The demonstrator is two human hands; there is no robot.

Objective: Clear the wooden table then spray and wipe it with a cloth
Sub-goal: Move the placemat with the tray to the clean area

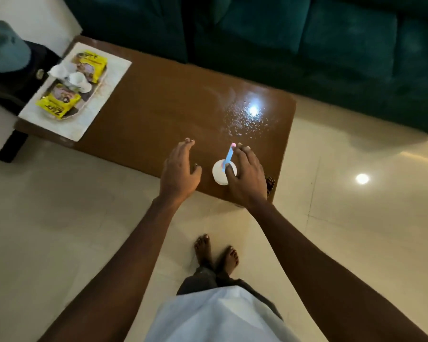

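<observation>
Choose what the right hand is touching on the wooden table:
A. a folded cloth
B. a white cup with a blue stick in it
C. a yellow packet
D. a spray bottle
B: the right hand has its thumb on the rim of the white cup, in which the blue stick stands. The yellow packets lie far off at the table's left end.

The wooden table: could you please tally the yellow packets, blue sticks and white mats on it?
Yellow packets: 2
Blue sticks: 1
White mats: 1
Total: 4
</observation>
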